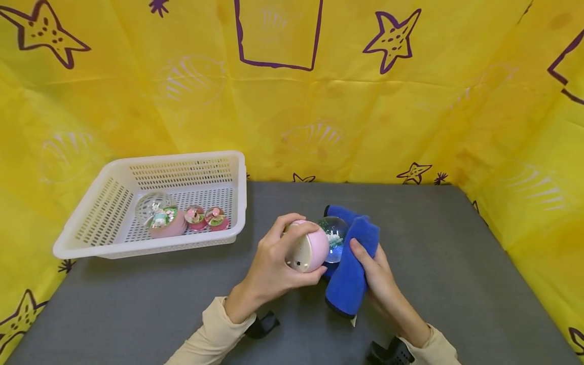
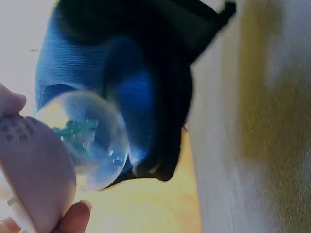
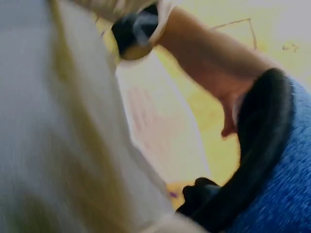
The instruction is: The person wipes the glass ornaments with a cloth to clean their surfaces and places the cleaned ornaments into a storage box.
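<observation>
My left hand [image 1: 276, 256] grips the pink base of a snow globe [image 1: 315, 247], tipped on its side so the underside faces left. Its clear dome, with a white and teal figure and blue glitter inside, points right. In the left wrist view the snow globe [image 2: 46, 170] shows its dome against the cloth. A blue cloth [image 1: 353, 263] with dark edging is pinched in my right hand [image 1: 376, 271], thumb on top, and wraps around the dome's far side. In the right wrist view the cloth [image 3: 272, 179] hides most of the globe.
A white perforated basket [image 1: 150, 248] stands at the left of the grey table [image 1: 438, 263]. Inside lie a larger pink-based snow globe [image 1: 166, 220] and two small ones, a left one [image 1: 195, 218] and a right one [image 1: 216, 219]. Yellow patterned fabric [image 1: 292, 126] walls the back and sides.
</observation>
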A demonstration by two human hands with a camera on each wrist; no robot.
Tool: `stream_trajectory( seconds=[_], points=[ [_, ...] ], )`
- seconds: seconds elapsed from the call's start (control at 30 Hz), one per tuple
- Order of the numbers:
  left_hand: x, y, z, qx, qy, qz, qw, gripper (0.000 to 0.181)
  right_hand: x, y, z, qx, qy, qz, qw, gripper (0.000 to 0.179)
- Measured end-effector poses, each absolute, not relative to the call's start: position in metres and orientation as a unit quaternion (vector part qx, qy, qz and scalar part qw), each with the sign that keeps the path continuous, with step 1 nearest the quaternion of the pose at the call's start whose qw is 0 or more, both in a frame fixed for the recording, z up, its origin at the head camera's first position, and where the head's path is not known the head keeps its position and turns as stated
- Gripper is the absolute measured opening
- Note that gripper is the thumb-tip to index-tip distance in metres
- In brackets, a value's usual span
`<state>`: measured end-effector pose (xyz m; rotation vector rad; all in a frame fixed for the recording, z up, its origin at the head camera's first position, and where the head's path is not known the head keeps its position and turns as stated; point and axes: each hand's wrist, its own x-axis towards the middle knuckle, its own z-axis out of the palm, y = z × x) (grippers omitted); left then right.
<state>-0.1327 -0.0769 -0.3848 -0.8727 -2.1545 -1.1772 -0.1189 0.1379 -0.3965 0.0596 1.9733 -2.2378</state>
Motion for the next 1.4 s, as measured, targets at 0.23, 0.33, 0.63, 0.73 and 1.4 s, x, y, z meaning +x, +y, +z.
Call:
stream_trajectory(
  seconds=[0.23,0.33,0.63,0.73,1.4],
  points=[
    [-0.131,-0.081,-0.382,-0.308,-0.793,-0.492,0.185,0.069,-0.120,0.145,-0.394,-0.094,0.776,-0.623,-0.036,0.050],
    [-0.130,-0.081,-0.381,-0.304,-0.802,-0.482,0.178,0.069,-0.121,0.146,-0.395,-0.140,0.796,-0.585,-0.066,0.053],
    [-0.129,-0.077,-0.383,-0.348,-0.824,-0.395,0.209,0.069,-0.122,0.146,-0.397,-0.127,0.812,-0.568,-0.037,0.045],
    [-0.129,-0.076,-0.384,-0.375,-0.821,-0.365,0.229,0.067,-0.123,0.147,-0.397,-0.116,0.816,-0.567,-0.010,0.042],
    [-0.121,-0.072,-0.381,-0.473,-0.788,-0.334,0.211,0.061,-0.138,0.168,-0.394,-0.082,0.665,-0.674,0.310,0.031]
  ],
)
